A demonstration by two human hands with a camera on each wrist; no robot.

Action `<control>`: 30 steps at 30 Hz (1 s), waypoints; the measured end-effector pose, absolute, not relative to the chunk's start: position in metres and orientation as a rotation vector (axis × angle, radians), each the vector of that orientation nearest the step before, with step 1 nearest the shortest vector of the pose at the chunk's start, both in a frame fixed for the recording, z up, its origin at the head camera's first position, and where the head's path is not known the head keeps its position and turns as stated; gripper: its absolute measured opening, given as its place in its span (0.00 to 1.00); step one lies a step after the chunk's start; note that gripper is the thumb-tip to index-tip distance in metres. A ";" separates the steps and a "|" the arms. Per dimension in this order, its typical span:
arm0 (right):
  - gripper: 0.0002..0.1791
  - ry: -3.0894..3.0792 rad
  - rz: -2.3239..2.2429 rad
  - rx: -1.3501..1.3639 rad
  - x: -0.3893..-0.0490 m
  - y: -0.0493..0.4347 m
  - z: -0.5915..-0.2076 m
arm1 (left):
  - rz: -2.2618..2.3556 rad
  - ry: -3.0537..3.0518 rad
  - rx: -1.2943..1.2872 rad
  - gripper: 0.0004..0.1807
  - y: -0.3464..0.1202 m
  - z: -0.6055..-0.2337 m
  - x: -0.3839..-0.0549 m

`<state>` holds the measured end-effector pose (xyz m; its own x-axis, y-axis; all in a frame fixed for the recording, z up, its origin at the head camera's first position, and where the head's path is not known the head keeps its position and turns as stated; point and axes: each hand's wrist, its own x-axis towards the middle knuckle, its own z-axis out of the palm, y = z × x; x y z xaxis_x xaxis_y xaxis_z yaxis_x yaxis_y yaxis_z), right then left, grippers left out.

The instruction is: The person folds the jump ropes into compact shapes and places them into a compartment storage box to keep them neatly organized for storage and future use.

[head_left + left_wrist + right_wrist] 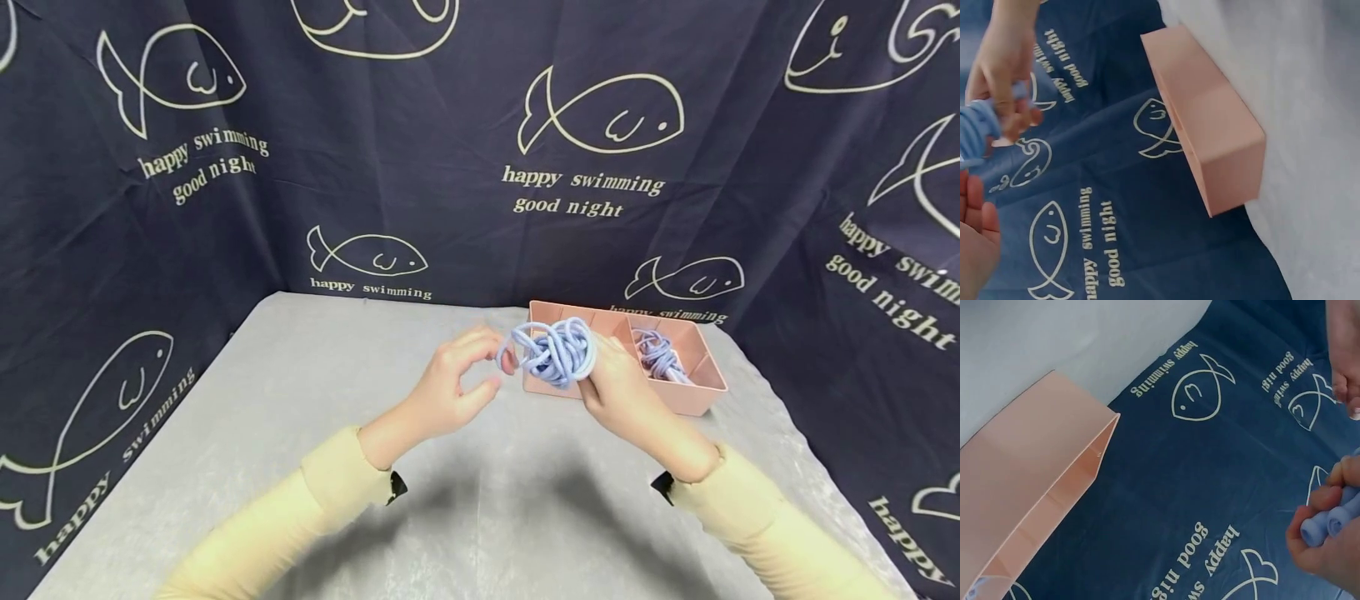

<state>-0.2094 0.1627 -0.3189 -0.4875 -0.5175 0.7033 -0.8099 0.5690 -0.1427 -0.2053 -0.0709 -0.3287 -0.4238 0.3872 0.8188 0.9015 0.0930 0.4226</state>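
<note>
A light-blue rope (558,354), wound into a thick bundle, is held up in front of the box. My right hand (618,375) grips it from the right, and two thick tube-like ends (1319,526) poke out of the fist in the right wrist view. At the bundle's left side is my left hand (461,383), fingers loosely bent and thumb apart. A loose loop of the rope lies against its fingertips; the head view does not show a pinch. In the left wrist view the left hand (975,237) is just below the rope (975,131).
A pink divided box (686,400) stands at the table's back right. Another bluish cord bundle (658,354) with white parts lies in its right compartment; the left one is partly hidden. Grey cloth (300,367) covers the table, and dark fish-print curtains (450,167) surround it.
</note>
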 end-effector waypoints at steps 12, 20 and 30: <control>0.15 -2.364 0.547 0.782 -0.216 0.178 -0.327 | -1.144 -2.005 -1.249 0.01 -0.063 -0.317 -0.190; 0.12 -2.441 0.064 0.726 -0.204 0.163 -0.330 | -0.766 -1.903 -1.410 0.03 -0.058 -0.300 -0.187; 0.23 -2.403 -0.065 0.899 -0.193 0.151 -0.333 | -0.640 -1.881 -1.466 0.03 -0.059 -0.281 -0.189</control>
